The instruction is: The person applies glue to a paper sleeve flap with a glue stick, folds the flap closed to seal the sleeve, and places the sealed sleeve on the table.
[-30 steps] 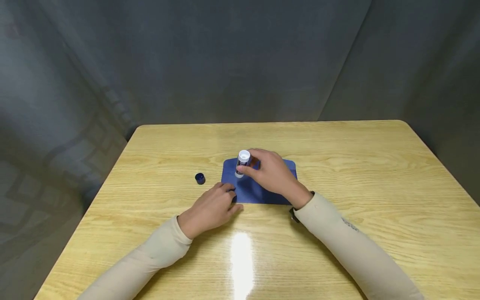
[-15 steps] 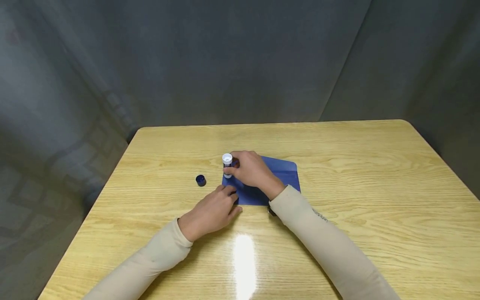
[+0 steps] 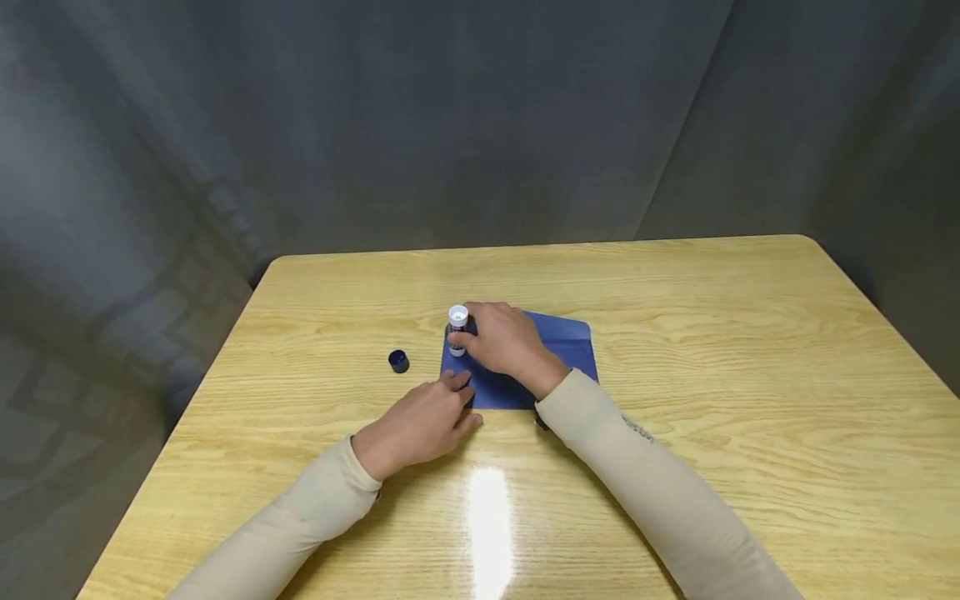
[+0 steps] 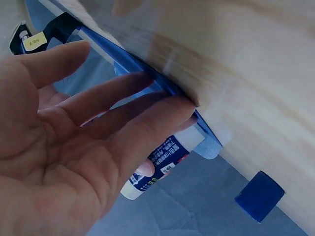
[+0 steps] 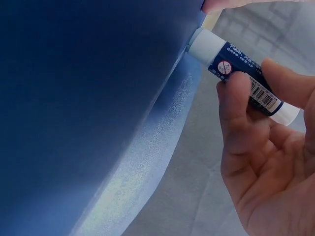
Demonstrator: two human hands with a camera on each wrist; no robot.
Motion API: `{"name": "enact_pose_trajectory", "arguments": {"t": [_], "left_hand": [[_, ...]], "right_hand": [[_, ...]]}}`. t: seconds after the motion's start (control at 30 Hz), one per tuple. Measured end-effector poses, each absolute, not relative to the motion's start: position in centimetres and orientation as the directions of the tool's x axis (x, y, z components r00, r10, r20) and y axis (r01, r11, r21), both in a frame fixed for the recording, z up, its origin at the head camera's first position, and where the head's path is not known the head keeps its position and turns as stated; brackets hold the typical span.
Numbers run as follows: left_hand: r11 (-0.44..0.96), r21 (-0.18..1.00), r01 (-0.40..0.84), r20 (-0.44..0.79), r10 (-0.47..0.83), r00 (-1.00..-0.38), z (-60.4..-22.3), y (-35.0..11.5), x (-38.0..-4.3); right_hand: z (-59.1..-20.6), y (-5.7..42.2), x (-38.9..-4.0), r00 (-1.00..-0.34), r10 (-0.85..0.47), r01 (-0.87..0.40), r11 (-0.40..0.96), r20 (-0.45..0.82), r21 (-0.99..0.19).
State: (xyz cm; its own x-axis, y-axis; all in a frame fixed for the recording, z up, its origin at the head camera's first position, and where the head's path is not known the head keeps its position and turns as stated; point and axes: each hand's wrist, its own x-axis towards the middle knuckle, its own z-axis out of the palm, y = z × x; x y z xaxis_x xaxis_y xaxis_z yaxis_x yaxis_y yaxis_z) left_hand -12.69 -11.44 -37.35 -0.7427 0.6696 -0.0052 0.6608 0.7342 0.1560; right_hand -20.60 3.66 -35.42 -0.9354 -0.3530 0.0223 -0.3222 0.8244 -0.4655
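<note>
My right hand (image 3: 506, 337) pinches a glue stick (image 3: 457, 325) between thumb and fingers. The stick stands nearly upright, its white base up and its lower end at the far left part of a blue envelope (image 3: 498, 392). In the right wrist view, the glue stick (image 5: 248, 81) meets the end of the envelope's flap (image 5: 147, 172), where a whitish, grainy streak runs along the strip. My left hand (image 3: 420, 421) rests its fairly straight fingers on the envelope's near left corner; in the left wrist view, fingertips (image 4: 179, 108) touch its edge.
A dark blue cap (image 3: 399, 361) stands on the wooden table (image 3: 712, 358), left of the envelope and apart from it. Grey curtains (image 3: 465, 125) hang behind and beside the table. A bright reflection lies on the tabletop nearer the front.
My right hand has carried the glue stick leftward along the envelope's far side, mostly in the first half second; since then it has barely shifted. My left hand has stayed put.
</note>
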Motion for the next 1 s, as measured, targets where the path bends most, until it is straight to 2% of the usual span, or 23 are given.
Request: {"name": "enact_pose_trajectory", "arguments": {"t": [0.33,0.77,1.0], "left_hand": [[0.776,0.177,0.606,-0.107,0.627,-0.771,-37.1,-11.5,-12.8],[0.772,0.218,0.597,-0.050,0.620,-0.783,-37.1,-11.5,-13.0],[0.763,0.193,0.616,-0.060,0.636,-0.769,-36.9,-11.5,-13.0]], "right_hand": [[-35.1,3.4,-20.2,-0.948,-0.316,-0.304,0.868,0.036,-0.393],[-34.9,6.0,-19.7,-0.959,-0.279,-0.274,0.888,0.042,-0.368],[-35.0,8.1,-19.2,-0.955,-0.291,-0.294,0.880,0.066,-0.374]]}}
